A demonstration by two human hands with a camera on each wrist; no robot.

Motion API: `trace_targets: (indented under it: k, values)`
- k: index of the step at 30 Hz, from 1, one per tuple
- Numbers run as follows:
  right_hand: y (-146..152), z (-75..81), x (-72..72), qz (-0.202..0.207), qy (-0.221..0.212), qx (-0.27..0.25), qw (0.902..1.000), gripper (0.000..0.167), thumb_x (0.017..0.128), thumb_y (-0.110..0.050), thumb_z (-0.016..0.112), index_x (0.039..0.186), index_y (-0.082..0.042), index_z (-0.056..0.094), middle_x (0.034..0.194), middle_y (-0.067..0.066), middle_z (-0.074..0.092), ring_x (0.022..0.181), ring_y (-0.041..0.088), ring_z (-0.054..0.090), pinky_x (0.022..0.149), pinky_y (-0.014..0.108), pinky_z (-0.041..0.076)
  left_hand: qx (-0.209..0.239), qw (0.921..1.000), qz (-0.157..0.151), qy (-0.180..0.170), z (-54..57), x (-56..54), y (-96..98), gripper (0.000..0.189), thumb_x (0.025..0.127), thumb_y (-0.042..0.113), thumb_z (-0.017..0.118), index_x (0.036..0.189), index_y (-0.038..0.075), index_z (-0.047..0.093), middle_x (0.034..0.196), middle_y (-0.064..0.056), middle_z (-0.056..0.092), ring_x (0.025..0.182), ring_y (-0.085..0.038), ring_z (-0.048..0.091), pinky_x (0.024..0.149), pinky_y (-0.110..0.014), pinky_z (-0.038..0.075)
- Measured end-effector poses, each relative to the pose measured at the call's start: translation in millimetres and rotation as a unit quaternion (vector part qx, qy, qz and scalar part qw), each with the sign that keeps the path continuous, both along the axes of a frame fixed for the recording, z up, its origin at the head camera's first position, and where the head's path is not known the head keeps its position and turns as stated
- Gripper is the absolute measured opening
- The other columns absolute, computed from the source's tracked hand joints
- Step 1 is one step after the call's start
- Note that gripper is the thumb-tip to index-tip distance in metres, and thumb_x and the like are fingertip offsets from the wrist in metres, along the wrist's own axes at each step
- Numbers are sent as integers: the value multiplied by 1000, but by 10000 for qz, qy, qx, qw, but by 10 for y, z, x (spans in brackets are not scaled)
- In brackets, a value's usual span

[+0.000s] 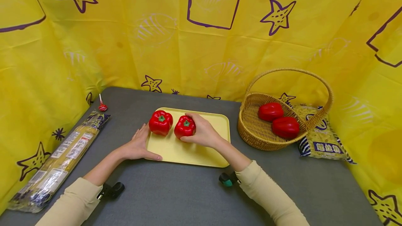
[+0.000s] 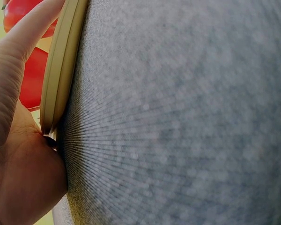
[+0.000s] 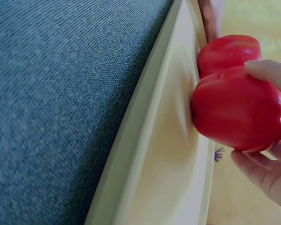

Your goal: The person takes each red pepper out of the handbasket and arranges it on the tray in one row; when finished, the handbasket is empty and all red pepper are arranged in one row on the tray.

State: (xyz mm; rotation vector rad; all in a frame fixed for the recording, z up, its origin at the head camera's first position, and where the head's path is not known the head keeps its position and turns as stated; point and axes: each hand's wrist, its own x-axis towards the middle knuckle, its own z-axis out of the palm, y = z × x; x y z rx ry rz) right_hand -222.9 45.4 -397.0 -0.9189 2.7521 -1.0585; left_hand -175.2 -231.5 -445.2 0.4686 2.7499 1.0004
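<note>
A pale yellow tray (image 1: 176,152) lies on the grey table with two glossy red bell peppers on it, green stems up. My right hand (image 1: 203,131) grips the right bell pepper (image 1: 183,131) between thumb and fingers; the right wrist view shows this pepper (image 3: 239,110) low over the tray floor. Just left of it stands the other bell pepper (image 1: 161,123). At the tray's left end, my left hand (image 1: 136,146) rests against the edge, its fingers stretched along the side and its thumb along the near rim. The left wrist view shows the tray rim (image 2: 61,70) close against that hand.
To the right, a wicker basket (image 1: 259,141) with a tall handle holds two smooth red items (image 1: 285,127). Behind it lies a printed food packet (image 1: 326,142). A long clear-wrapped package (image 1: 62,159) and a red lollipop (image 1: 102,107) lie along the left side. Yellow patterned cloth surrounds the table.
</note>
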Motion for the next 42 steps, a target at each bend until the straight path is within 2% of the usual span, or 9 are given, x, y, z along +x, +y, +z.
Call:
trace_targets:
  k: [14,26,33,42]
  values:
    - [-91,2,-8,139,-63,144,9998,85,75,-32,84,144,-8,41,138,6,52,125,21,50,100,37,45,57,9999,-83,76,11,7,-3,131,66,47,87,153,-4,3,156,-32,5,141,-54,-3,108,-69,-1]
    - [-100,-25,-13,225,-22,134,9997,87,77,-35,83,146,-7,38,141,7,50,128,21,47,104,37,42,8,10000,-36,49,-11,-8,-9,131,67,51,85,153,-3,3,157,-31,5,142,-52,-4,109,-68,-2]
    - [-27,-28,11,93,5,155,9998,90,78,-43,80,149,-10,35,146,5,45,133,21,43,107,41,39,90,9997,-87,191,-3,3,13,131,66,49,86,153,-3,4,156,-32,6,141,-54,-2,108,-69,-1]
    - [183,-9,18,11,366,-149,9992,76,82,-42,77,142,-8,47,140,9,52,118,28,54,96,40,47,60,9997,-86,220,-20,2,-3,133,65,51,86,154,-2,2,157,-31,5,142,-53,-3,109,-68,0]
